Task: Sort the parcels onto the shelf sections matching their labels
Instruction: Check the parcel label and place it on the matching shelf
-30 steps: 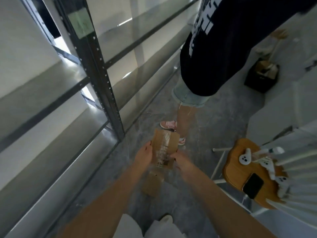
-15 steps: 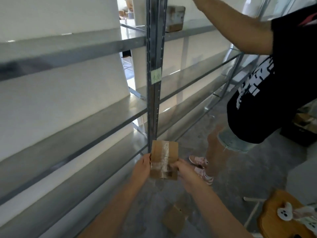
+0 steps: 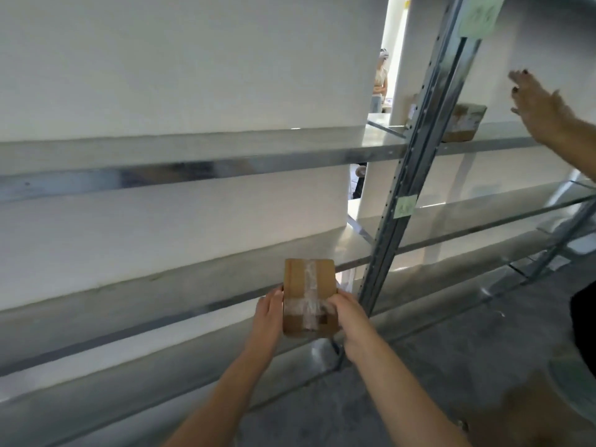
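A small brown cardboard parcel (image 3: 309, 295) crossed with clear tape is held upright in front of me. My left hand (image 3: 269, 314) grips its left edge and my right hand (image 3: 350, 312) grips its right edge. It hangs in front of the metal shelving, level with the middle shelf (image 3: 161, 285). A steel upright (image 3: 416, 175) rises just right of it, carrying a pale green label (image 3: 404, 206) and a second label (image 3: 479, 14) higher up. Their writing is too blurred to read.
Another person's hand (image 3: 538, 108) reaches toward the upper shelf (image 3: 225, 156) at the right. A brown parcel (image 3: 461, 122) sits on that shelf behind the upright. The person's dark shirt (image 3: 583, 327) fills the right edge. A distant person (image 3: 380, 82) stands beyond the gap.
My view has swung up from the floor to the shelves. The parcel stayed in both hands and rose to middle-shelf height. The other person's arm reached toward the upper shelf.
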